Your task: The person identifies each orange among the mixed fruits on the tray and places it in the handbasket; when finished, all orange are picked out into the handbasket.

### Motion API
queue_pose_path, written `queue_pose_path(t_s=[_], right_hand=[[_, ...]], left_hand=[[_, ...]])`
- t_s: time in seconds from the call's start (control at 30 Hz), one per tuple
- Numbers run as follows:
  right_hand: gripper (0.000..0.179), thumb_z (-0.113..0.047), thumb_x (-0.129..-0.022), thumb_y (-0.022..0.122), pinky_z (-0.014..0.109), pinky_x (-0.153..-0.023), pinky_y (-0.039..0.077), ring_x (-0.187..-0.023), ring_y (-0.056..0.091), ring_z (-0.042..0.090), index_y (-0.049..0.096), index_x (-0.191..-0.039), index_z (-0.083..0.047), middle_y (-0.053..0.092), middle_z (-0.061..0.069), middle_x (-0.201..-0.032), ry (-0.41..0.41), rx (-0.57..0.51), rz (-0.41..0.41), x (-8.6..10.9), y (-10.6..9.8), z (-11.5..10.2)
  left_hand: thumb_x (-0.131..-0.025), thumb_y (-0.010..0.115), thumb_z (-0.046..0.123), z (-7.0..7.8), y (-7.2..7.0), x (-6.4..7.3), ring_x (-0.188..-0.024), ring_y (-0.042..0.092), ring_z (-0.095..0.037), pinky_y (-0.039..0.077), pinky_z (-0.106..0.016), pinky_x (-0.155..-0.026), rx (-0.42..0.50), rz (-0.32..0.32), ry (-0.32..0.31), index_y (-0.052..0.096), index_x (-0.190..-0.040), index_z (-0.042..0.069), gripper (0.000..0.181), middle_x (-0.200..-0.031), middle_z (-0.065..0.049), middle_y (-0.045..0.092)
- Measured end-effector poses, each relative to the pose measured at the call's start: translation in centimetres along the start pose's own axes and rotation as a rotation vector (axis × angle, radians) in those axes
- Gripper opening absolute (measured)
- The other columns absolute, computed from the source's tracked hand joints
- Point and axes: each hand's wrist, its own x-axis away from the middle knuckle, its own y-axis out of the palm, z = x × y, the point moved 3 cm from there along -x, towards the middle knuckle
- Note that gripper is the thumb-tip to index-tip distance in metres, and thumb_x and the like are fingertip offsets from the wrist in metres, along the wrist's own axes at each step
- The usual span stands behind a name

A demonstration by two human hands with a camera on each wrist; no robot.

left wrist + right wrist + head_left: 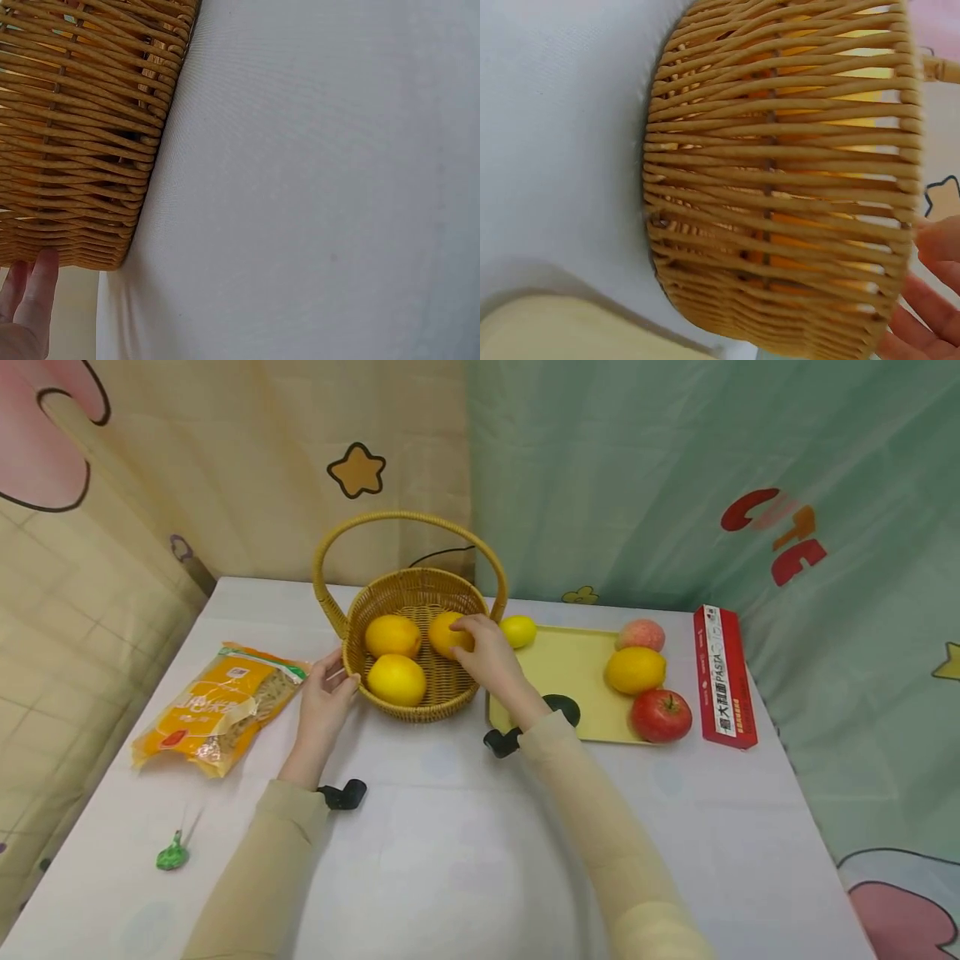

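A wicker basket [420, 714] with a tall handle stands toward the back of the table. Inside lie a lemon [397, 680], an orange-yellow fruit [393, 636] and an orange [441, 635]. My left hand [322, 702] touches the basket's left outer side; the left wrist view shows its straight fingers [37, 292] against the weave. Over the right rim reaches my right hand [491, 656], thumb and fingers spread over the orange and partly covering it. Whether they touch it is unclear. In the right wrist view, its fingers [930, 307] appear beside the rim.
Right of the basket, a yellow tray [570, 664] bears a yellow-green fruit [518, 631], a dark green fruit [562, 708], a peach [640, 635], another lemon [635, 670] and an apple [660, 716]. Beyond stands a red pasta box [723, 677]. An orange bag [221, 710] and small green-wrapped item [172, 853] lie left.
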Motion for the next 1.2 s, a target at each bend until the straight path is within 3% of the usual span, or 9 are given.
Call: queue_pose_path(t_s=[0.27, 0.57, 0.73, 0.87, 1.0, 1.2], right_hand=[[0.034, -0.018, -0.094, 0.067, 0.042, -0.105, 0.050, -0.124, 0.055, 0.029, 0.065, -0.126, -0.007, 0.062, 0.010, -0.130, -0.012, -0.151, 0.031, 2.4, -2.6, 1.1], [0.035, -0.017, -0.092, 0.069, 0.042, -0.108, 0.049, -0.120, 0.059, 0.027, 0.065, -0.125, -0.005, 0.066, 0.011, -0.127, 0.030, -0.143, 0.108, 5.6, -6.9, 4.0], [0.038, -0.019, -0.093, 0.069, 0.045, -0.110, 0.046, -0.122, 0.058, 0.030, 0.063, -0.127, -0.004, 0.064, 0.015, -0.129, 0.093, -0.140, 0.144, 7.5, -10.2, 6.9], [0.043, -0.025, -0.094, 0.068, 0.047, -0.112, 0.044, -0.126, 0.055, 0.031, 0.061, -0.131, -0.006, 0.062, 0.015, -0.132, 0.195, -0.139, 0.150, 9.1, -12.5, 9.4], [0.049, -0.035, -0.094, 0.066, 0.049, -0.113, 0.042, -0.131, 0.050, 0.031, 0.057, -0.136, -0.010, 0.058, 0.014, -0.137, 0.295, -0.133, 0.161, 10.6, -14.2, 11.3], [0.058, -0.043, -0.093, 0.064, 0.057, -0.112, 0.040, -0.140, 0.039, 0.035, 0.052, -0.141, -0.012, 0.051, 0.014, -0.144, 0.380, -0.104, 0.189, 11.8, -16.2, 13.4]], left_hand=[[-0.100, 0.052, 0.014, -0.1, 0.0, -0.1, -0.140, 0.041, -0.025, 0.044, -0.040, -0.113, -0.003, 0.000, 0.012, 0.030, -0.154, 0.014, 0.059, -0.155, -0.010, 0.038], [-0.100, 0.052, 0.013, -0.2, 0.0, 0.0, -0.140, 0.041, -0.025, 0.044, -0.039, -0.113, 0.016, -0.008, 0.021, 0.030, -0.154, 0.013, 0.059, -0.155, -0.010, 0.037], [-0.100, 0.052, 0.013, -0.1, 0.0, -0.1, -0.140, 0.041, -0.026, 0.044, -0.039, -0.113, 0.009, -0.010, 0.036, 0.030, -0.154, 0.013, 0.059, -0.155, -0.010, 0.037], [-0.100, 0.052, 0.014, -0.1, 0.1, -0.1, -0.141, 0.041, -0.026, 0.044, -0.040, -0.113, -0.005, -0.011, 0.034, 0.030, -0.154, 0.013, 0.058, -0.155, -0.010, 0.037], [-0.100, 0.052, 0.015, -0.1, 0.1, -0.2, -0.141, 0.041, -0.026, 0.044, -0.039, -0.113, -0.014, -0.007, 0.025, 0.030, -0.154, 0.013, 0.058, -0.155, -0.010, 0.037], [-0.101, 0.051, 0.016, -0.2, 0.0, -0.2, -0.141, 0.040, -0.025, 0.044, -0.038, -0.113, -0.016, -0.009, 0.010, 0.030, -0.154, 0.014, 0.058, -0.156, -0.009, 0.036]])
